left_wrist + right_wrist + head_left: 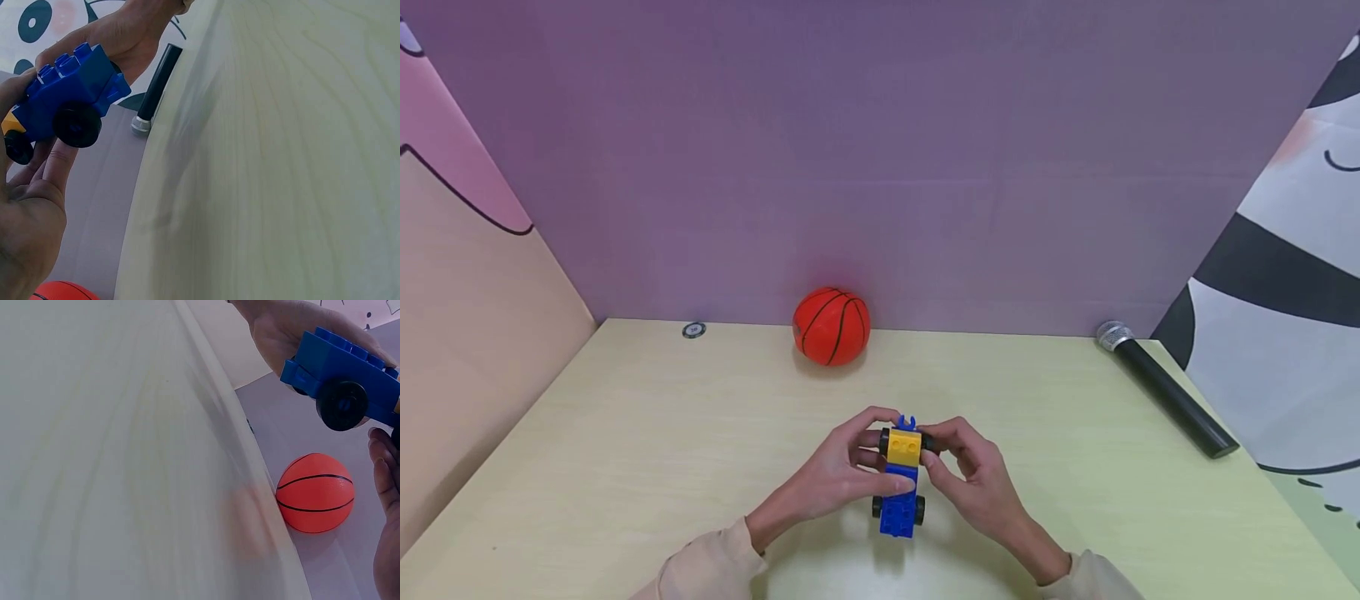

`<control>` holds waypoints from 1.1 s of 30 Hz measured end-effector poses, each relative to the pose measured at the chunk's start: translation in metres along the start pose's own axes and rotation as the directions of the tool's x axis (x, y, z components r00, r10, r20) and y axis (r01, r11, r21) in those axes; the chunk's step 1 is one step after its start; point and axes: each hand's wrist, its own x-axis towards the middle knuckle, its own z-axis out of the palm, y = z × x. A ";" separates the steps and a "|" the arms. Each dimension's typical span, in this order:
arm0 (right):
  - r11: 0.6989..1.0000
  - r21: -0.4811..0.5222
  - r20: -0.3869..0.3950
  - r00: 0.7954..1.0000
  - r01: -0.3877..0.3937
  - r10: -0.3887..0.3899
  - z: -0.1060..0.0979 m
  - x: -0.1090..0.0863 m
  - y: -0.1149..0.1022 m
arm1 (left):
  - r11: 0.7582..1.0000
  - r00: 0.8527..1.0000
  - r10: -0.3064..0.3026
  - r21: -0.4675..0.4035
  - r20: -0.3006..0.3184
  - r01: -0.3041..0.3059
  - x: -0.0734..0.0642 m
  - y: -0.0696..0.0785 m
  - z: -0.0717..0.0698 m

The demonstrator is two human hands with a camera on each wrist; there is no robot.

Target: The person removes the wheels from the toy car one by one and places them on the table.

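I hold a toy car (898,518) in both hands, lifted off the pale wooden table (625,433), its shadow falling below; my left hand (827,479) grips it from the left, thumb laid across the blue body and fingers bent round toward the far end; my right hand (981,483) pinches the far right wheel (927,442) between thumb and index finger; the car has 4 black wheels, a yellow block (904,447) over the far pair, and a small blue hook-shaped piece (907,423) at the far tip.

Beyond my hands an orange-red ball (831,327) with black lines rests near the table's back edge; a small round disc (694,330) lies to its left, well apart; a microphone (1168,396) lies slanted along the right edge, its silver head pointing away from me; a purple wall (887,167) stands behind.
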 end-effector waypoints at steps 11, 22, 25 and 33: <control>0.998 0.047 0.001 0.999 0.048 -0.048 0.000 0.000 0.002 | 1.000 1.000 0.001 -0.016 0.006 -0.001 -0.001 -0.002 0.000; 0.994 0.110 -0.007 1.000 0.029 -0.028 -0.002 0.000 0.000 | 0.998 0.999 0.034 -0.050 0.022 -0.033 -0.001 -0.003 0.000; 0.988 0.152 -0.004 1.000 -0.015 0.016 -0.002 0.000 -0.001 | 0.998 0.999 0.031 -0.064 0.024 -0.029 -0.001 -0.003 -0.001; 0.985 0.169 -0.015 0.999 -0.046 0.049 -0.006 0.000 -0.001 | 0.996 0.999 0.036 -0.082 0.021 -0.034 -0.001 -0.002 -0.002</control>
